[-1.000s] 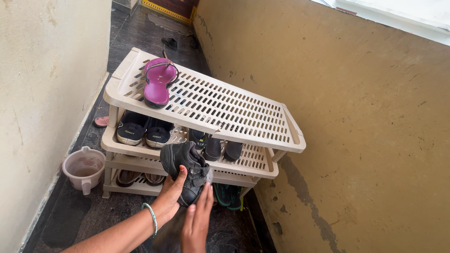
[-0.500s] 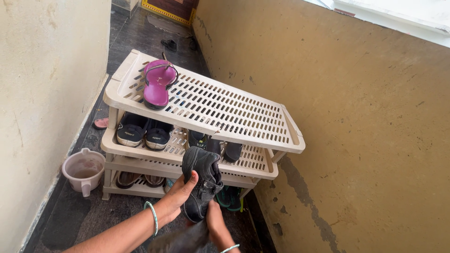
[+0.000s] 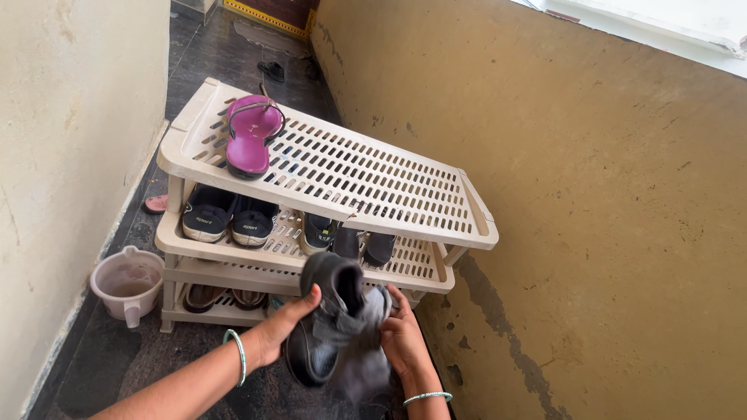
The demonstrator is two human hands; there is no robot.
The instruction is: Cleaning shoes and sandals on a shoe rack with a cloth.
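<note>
I hold a black shoe (image 3: pixel 323 311) upright in front of a cream plastic shoe rack (image 3: pixel 405 210). My left hand (image 3: pixel 276 330) grips the shoe's heel side. My right hand (image 3: pixel 405 338) presses a grey cloth (image 3: pixel 362 342) against the shoe's other side. Both wrists wear thin bangles. A purple sandal (image 3: pixel 250 134) lies on the rack's top shelf. Dark shoes (image 3: pixel 227 216) sit in pairs on the middle shelf, and brown sandals (image 3: pixel 214 295) rest on the lowest one.
A pinkish plastic mug (image 3: pixel 128 284) stands on the dark floor left of the rack, by the pale wall. A tan wall rises close on the right. A dark sandal (image 3: pixel 272 70) lies farther down the narrow passage.
The shoe has turned from lying across my left hand to standing upright. My right hand has come up on its right side with the cloth.
</note>
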